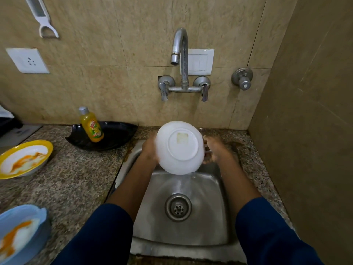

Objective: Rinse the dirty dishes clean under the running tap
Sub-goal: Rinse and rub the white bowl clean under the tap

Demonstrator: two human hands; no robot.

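Granite counter (80, 178), steel sink (191, 226) set into it. Both forearms reach forward over the basin. White bowl (180, 148) is tilted above the sink, base to camera, with water running off its lower rim. Left hand (150, 150) grips its left wall. Right hand (214, 150) sits at the right rim, fingers curled; can't tell if it's gripping. Smeared yellow plate (24, 159) sits on the counter at left.

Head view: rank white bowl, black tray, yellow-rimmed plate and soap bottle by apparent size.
1. white bowl, though held nearer the camera
2. black tray and yellow-rimmed plate, alike; frame crops plate
3. soap bottle
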